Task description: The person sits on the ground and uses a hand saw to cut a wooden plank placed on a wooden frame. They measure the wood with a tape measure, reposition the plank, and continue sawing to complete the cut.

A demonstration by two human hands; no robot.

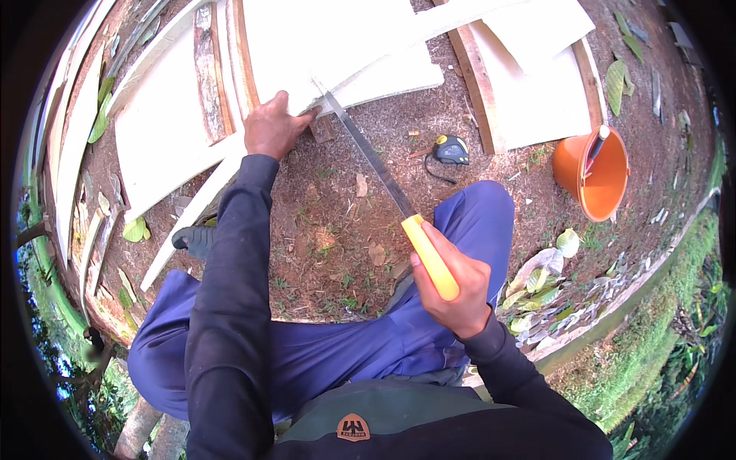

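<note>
A long, narrow-bladed saw [376, 162] with a straight yellow handle is in my right hand [454, 293], its fingers wrapped round the grip above my right knee. The blade slants up and left, and its tip end lies at the near edge of a large white board [330, 38]. My left hand [270, 127] is closed on that same near edge, just left of the blade. Glare washes out the board's surface. Under the edge, beside my left fingers, a small wooden block [322, 129] shows.
A black tape measure [450, 150] lies on the dirt, right of the blade. Farther right, an orange bucket [590, 172] holds a tool with a pale handle end. White panels with wooden battens [477, 84] lie on both sides. Long pale strips [80, 153] lie left.
</note>
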